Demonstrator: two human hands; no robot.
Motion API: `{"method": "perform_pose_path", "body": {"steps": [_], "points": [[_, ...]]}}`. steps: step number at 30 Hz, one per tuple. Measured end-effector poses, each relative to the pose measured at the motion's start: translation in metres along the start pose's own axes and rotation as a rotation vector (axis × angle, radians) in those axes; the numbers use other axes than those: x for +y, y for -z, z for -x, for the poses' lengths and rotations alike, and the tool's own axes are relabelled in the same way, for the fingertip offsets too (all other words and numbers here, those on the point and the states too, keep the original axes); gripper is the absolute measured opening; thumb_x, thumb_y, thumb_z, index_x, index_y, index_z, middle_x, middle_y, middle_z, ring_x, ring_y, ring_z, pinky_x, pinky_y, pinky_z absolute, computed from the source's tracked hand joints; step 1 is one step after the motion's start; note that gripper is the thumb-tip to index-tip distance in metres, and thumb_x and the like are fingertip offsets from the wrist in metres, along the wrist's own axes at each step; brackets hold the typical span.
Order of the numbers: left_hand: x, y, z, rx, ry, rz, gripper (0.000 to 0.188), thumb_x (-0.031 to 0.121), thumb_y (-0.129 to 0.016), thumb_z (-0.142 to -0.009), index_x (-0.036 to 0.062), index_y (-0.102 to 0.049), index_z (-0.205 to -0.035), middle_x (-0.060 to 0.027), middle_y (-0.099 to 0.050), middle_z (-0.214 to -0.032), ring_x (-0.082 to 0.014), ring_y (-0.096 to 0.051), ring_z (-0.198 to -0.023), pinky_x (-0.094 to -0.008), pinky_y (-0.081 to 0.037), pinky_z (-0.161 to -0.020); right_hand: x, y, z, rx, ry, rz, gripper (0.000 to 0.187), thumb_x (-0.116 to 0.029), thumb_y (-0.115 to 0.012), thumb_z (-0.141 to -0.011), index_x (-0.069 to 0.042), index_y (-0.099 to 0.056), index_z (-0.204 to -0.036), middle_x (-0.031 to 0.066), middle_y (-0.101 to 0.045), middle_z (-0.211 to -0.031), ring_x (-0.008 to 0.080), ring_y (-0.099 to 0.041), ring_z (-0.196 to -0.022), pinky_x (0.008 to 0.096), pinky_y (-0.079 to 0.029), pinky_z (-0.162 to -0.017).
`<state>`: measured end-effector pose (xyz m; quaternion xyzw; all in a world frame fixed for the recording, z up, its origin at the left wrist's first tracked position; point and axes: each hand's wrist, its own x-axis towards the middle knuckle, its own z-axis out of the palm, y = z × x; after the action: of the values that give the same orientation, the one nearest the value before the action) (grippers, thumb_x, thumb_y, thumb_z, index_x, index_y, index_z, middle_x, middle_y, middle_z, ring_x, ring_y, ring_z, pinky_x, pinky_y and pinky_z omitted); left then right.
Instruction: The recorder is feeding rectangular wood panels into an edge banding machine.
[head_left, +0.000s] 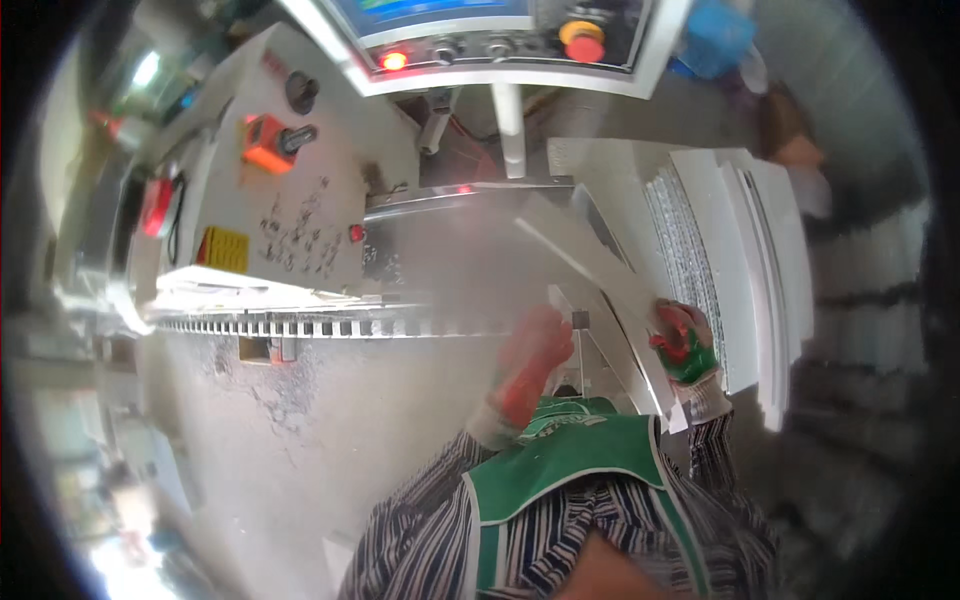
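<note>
My right hand [686, 343], in a red and green work glove, is closed on the right edge of a long white strip [590, 262]. The strip slants from the metal machine bed down toward my waist. My left hand [532, 362], in a red glove, is held in front of my chest, left of the strip and apart from it. Motion blurs its fingers, so I cannot make out whether they are open or closed.
Stacked white boards [765, 270] stand to the right. Ahead hangs a control panel [500, 50] with a red stop button [585, 46]. On the left is a white machine housing [300, 190] with an orange switch [270, 143], above a toothed rail [330, 328].
</note>
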<state>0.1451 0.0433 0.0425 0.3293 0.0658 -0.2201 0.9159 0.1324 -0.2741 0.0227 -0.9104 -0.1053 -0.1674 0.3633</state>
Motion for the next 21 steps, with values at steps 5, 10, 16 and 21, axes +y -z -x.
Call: {"method": "perform_pose_path", "body": {"steps": [5,10,16,21], "points": [[0.016,0.012,-0.027,0.141,-0.171,-0.004,0.049,0.028,-0.054,-0.109,0.0144,-0.041,-0.155,-0.0081,-0.052,-0.15,-0.0266,-0.052,-0.137,-0.0465,-0.045,-0.112,-0.047,-0.039,-0.09,-0.247,0.068,0.228,0.052,-0.038,-0.079,-0.085,-0.022,-0.064,-0.132,0.0142,-0.061,-0.127,0.0372,-0.061,-0.116,0.0499,-0.051,-0.098],[0.033,0.036,-0.047,0.29,-0.338,-0.25,0.05,0.028,-0.058,-0.108,0.0157,-0.043,-0.154,-0.0058,-0.055,-0.145,-0.0243,-0.053,-0.135,-0.0453,-0.046,-0.111,-0.08,-0.095,-0.149,-0.423,0.153,0.413,0.054,-0.036,-0.076,-0.084,-0.027,-0.063,-0.135,0.0122,-0.059,-0.13,0.0377,-0.058,-0.117,0.051,-0.05,-0.098],[0.04,0.045,-0.078,0.277,-0.459,0.002,0.055,0.025,-0.063,-0.106,0.0142,-0.042,-0.155,-0.0034,-0.056,-0.142,-0.0184,-0.053,-0.134,-0.0418,-0.046,-0.111,-0.08,-0.125,-0.183,-0.402,0.24,0.445,0.053,-0.035,-0.076,-0.085,-0.027,-0.063,-0.136,0.0112,-0.058,-0.135,0.0372,-0.057,-0.12,0.0501,-0.049,-0.102],[0.038,0.045,-0.104,0.293,-0.532,-0.115,0.054,0.025,-0.058,-0.108,0.0052,-0.039,-0.154,-0.0052,-0.049,-0.144,-0.0158,-0.047,-0.131,-0.0342,-0.041,-0.112,-0.043,-0.104,-0.171,-0.31,0.176,0.397,0.049,-0.029,-0.076,-0.085,-0.022,-0.065,-0.133,0.0127,-0.057,-0.14,0.0369,-0.056,-0.126,0.0487,-0.047,-0.107]]}}
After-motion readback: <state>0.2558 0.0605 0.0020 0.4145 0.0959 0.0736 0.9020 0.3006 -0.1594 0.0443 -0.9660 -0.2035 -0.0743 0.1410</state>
